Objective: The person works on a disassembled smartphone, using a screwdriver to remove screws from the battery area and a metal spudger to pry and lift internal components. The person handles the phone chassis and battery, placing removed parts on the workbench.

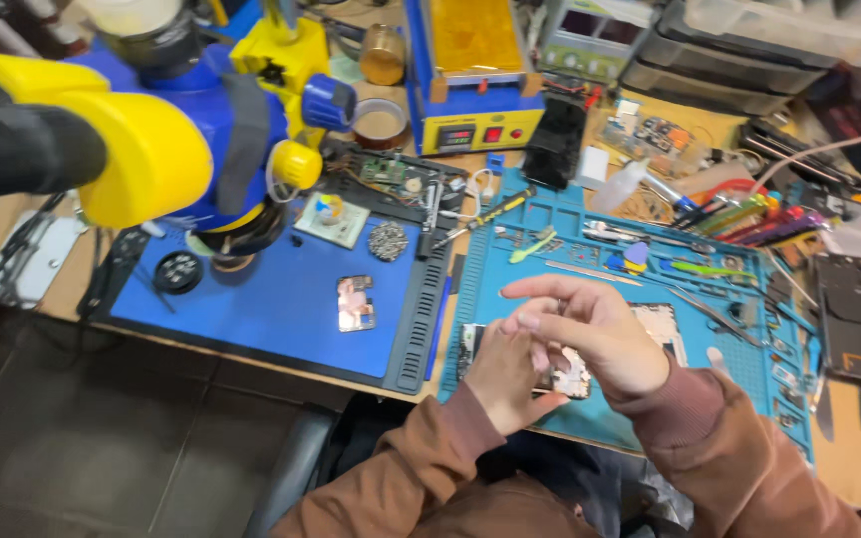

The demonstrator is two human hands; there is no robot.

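Hands [550, 349] over opened phone [570, 374] on teal mat [590, 249]

We see a yellow and blue microscope [181, 120] over a dark blue mat [271, 299], where a small phone part [356, 303] lies. Behind stand a yellow-topped heating station [472, 75] and a black phone [555, 141]; coloured tools [749, 214] lie right.

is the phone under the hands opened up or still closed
Opened up: the flat phone on the teal mat shows bare metal inner parts beneath both hands, no cover.
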